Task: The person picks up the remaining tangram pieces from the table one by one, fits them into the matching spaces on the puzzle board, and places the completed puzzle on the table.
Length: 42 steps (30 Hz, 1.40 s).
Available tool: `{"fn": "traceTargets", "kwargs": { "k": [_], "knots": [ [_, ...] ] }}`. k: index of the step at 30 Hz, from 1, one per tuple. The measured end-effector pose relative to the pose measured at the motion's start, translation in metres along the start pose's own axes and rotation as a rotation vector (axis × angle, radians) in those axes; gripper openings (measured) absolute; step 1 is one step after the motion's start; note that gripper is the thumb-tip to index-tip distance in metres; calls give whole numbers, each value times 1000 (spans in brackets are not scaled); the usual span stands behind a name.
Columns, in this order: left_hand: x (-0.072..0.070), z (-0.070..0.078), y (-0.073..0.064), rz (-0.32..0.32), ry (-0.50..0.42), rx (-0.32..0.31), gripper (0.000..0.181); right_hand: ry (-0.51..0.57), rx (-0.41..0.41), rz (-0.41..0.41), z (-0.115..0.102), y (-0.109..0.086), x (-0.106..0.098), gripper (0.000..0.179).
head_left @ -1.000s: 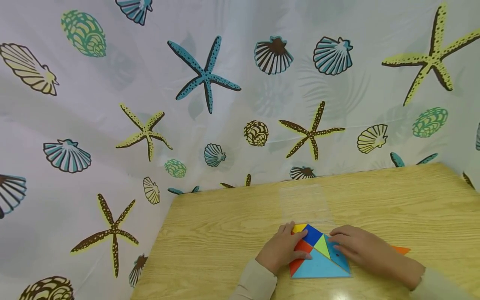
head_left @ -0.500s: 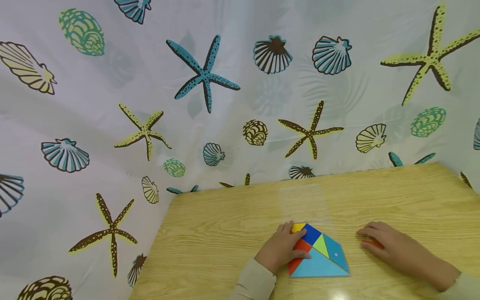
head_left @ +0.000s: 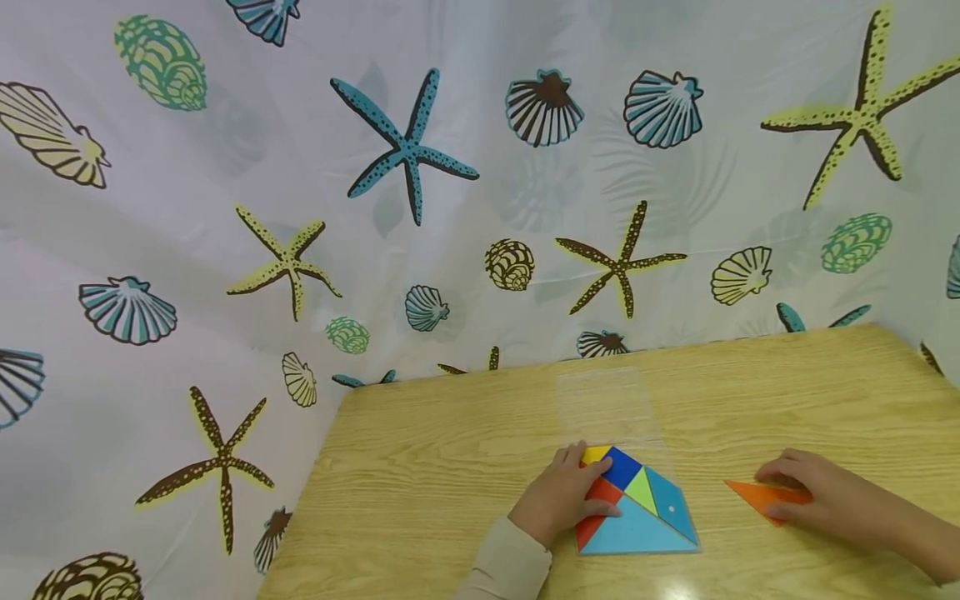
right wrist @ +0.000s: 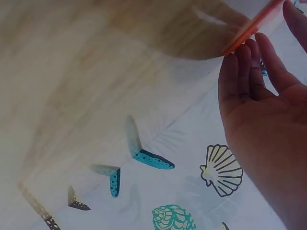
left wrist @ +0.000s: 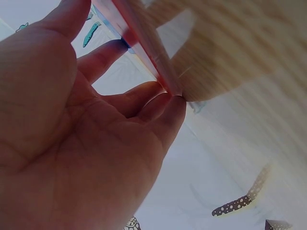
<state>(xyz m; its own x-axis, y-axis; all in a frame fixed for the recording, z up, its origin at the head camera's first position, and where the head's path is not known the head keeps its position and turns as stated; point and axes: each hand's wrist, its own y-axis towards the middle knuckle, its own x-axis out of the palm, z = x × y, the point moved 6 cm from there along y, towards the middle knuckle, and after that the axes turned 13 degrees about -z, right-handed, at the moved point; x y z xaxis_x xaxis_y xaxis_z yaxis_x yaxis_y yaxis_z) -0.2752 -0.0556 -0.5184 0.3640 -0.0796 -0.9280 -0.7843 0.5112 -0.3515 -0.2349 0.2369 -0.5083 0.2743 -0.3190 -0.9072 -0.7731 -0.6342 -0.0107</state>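
Tangram pieces lie joined on the table before me in the head view: a large light blue triangle (head_left: 641, 529), a dark blue square (head_left: 622, 469), a lime green triangle (head_left: 642, 493), a blue parallelogram (head_left: 672, 504) with a white dot, red pieces (head_left: 609, 493) and a yellow piece (head_left: 596, 453). My left hand (head_left: 558, 496) rests on their left side, thumb and index finger on top, other fingertips at the edge (left wrist: 163, 72). To the right, my right hand (head_left: 825, 492) pinches an orange triangle (head_left: 757, 497), apart from the others. Its far end is hidden under the hand.
Behind the pieces a clear flat sheet (head_left: 606, 407) lies on the wood-grain table (head_left: 450, 467). A white curtain (head_left: 465, 275) printed with starfish and shells hangs along the table's back and left sides.
My right hand has left the blue parallelogram and moved right to the orange triangle, which now shows between its fingers with a point facing left. The left hand stays in place.
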Motion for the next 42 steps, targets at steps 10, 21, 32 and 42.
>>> {"fn": "traceTargets", "kwargs": {
  "k": [10, 21, 32, 42],
  "knots": [
    [1, -2, 1, -16, -12, 3, 69, 114, -35, -101, 3, 3, 6, 32],
    [0, -1, 1, 0, -9, 7, 68, 202, 37, -186, -16, 17, 13, 29],
    [-2, -1, -2, -1, -24, 6, 67, 250, 51, -79, -37, 20, 16, 28],
    [0, -1, -1, -16, -24, -5, 68, 124, 150, 231, -45, 21, -2, 32]
  ]
}}
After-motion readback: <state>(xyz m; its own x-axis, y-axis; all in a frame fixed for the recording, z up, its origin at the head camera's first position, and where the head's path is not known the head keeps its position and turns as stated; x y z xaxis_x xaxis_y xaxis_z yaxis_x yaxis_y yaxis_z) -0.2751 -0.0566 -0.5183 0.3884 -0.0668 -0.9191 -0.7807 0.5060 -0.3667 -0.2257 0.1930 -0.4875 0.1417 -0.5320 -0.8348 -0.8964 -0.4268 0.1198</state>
